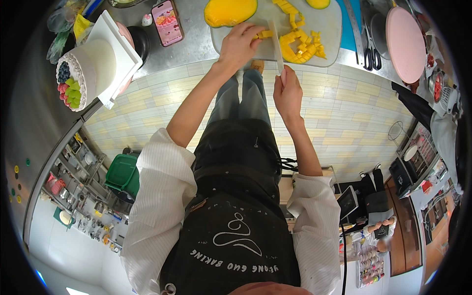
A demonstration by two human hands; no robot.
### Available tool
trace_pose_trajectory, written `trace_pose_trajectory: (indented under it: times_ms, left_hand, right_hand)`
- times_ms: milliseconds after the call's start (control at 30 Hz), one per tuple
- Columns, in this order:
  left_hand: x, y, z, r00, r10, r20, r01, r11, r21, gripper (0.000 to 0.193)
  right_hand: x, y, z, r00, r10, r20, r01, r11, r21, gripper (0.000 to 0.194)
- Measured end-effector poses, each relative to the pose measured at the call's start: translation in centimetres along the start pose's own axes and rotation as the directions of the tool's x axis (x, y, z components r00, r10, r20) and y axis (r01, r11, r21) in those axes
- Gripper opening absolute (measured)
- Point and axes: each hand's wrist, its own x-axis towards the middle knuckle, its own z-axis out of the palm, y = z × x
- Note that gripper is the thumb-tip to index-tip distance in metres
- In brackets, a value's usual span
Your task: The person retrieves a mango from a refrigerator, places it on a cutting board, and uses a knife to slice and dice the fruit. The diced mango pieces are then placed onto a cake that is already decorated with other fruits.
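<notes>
My right hand [288,90] grips the pink handle of a knife [276,44], whose blade lies over the cutting board [225,37]. Against the blade's left side is a short strip of mango pieces [264,34]. The fingers of my left hand [239,42] hold the strip's left end and partly hide it. Right of the blade rests a cluster of diced mango [300,46], some of it in a curved piece. Other mango cubes [291,14] trail along the board's far side. A large mango half [230,13], cut face up, sits beyond my left hand.
On the metal counter at left stand a phone [167,23] and a tilted-looking cake [75,79] topped with fruit. Black-handled scissors [370,48], a metal ruler [353,29] and a pink round turntable [406,45] are at right. Another person [379,225] stands behind at right.
</notes>
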Motion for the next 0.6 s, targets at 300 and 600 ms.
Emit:
trace_pose_trajectory:
  times_ms: [300,600]
  left_hand:
    - [-0.26,-0.11,0.34,0.996,0.002,-0.09,-0.011,0.995,-0.099,0.03]
    - [-0.41,-0.32,0.25,0.992,-0.009,-0.125,-0.003,0.995,-0.101,0.025]
  right_hand:
    - [-0.06,-0.81,0.32,1.0,0.004,0.006,-0.004,1.0,0.021,0.029]
    - [0.09,-0.84,0.48,1.0,0.014,-0.005,-0.014,0.999,-0.051,0.027]
